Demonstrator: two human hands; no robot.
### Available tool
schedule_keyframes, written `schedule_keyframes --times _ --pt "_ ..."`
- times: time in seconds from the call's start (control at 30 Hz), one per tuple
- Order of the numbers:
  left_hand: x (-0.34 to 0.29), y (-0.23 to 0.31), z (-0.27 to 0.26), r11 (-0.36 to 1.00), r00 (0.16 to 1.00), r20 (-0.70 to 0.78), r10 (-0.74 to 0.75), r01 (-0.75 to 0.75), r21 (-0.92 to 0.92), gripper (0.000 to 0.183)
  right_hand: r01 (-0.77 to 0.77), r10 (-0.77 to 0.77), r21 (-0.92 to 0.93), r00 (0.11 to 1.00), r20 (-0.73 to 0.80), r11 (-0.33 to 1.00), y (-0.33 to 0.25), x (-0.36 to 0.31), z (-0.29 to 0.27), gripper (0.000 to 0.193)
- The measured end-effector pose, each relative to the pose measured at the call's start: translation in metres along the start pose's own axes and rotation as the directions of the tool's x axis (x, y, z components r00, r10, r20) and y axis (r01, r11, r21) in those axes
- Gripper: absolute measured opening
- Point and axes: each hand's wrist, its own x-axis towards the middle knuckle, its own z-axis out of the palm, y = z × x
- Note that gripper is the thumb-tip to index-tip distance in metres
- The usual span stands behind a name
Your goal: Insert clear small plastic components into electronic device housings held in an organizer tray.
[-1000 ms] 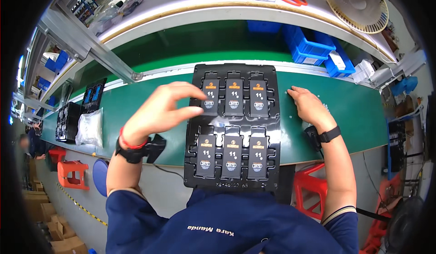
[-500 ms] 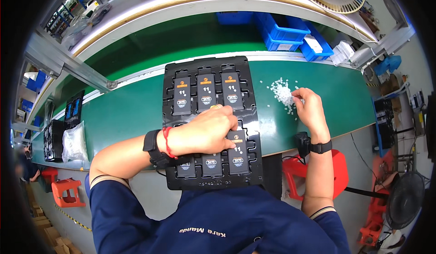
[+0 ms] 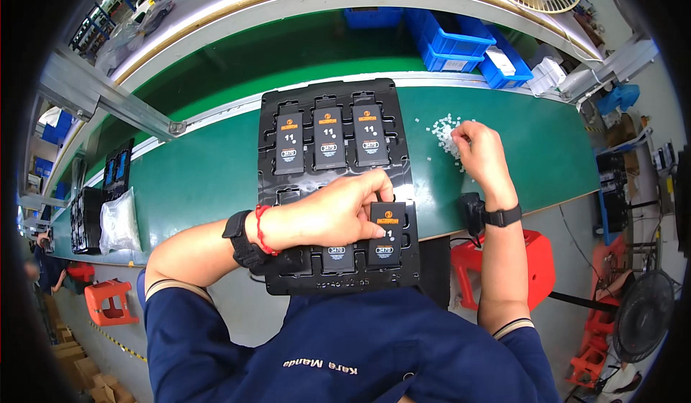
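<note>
A black plastic tray (image 3: 342, 176) holds flat black phone batteries with orange and white print, including an upper-row battery (image 3: 330, 138). My left hand (image 3: 353, 205) reaches across the tray, thumb and fingers closed on the lower right phone battery (image 3: 386, 248), which appears slightly raised from its pocket. Beside that one lies another battery (image 3: 337, 258); my wrist and wristband cover the lower left part of the tray. To the tray's right, my right hand (image 3: 481, 151) pinches its fingertips at a pile of small white pieces (image 3: 443, 129). Whatever is between those fingertips is hidden.
Blue bins (image 3: 450, 43) stand behind the green bench (image 3: 533, 158) at the back right. A clear bag (image 3: 119, 224) and stacked black trays (image 3: 86, 219) sit at the left end. Red stools (image 3: 504, 266) are below the bench, and a shelf (image 3: 288, 3) spans above.
My left hand has closed on the lower right battery and shifted it slightly right, apparently lifting it. My right fingertips stay at the white pile. The whole view has shifted slightly.
</note>
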Motion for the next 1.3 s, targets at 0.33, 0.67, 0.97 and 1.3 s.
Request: schedule_keyframes --times 0.33,0.67,0.97,1.3 --pt "0.000 0.019 -0.016 0.489 0.977 -0.152 -0.151 -0.059 -0.870 0.018 0.014 -0.002 -0.113 0.995 0.102 0.994 -0.011 0.053 0.055 0.008" --pt "0.036 0.026 0.006 0.410 0.987 -0.163 0.004 -0.151 -0.900 0.042 0.067 -0.067 -0.009 0.987 -0.145 0.998 -0.021 0.030 0.027 0.004" --pt "0.033 0.019 0.019 0.593 0.915 -0.388 0.111 -0.374 -0.713 0.060 -0.232 0.164 0.923 0.968 0.189 0.307 -0.053 -0.054 -0.015 0.011" --pt "0.026 0.022 0.018 0.692 0.914 -0.401 0.056 -0.325 -0.644 0.060 -0.175 0.154 0.933 0.979 0.132 0.314 -0.078 -0.063 -0.018 0.011"
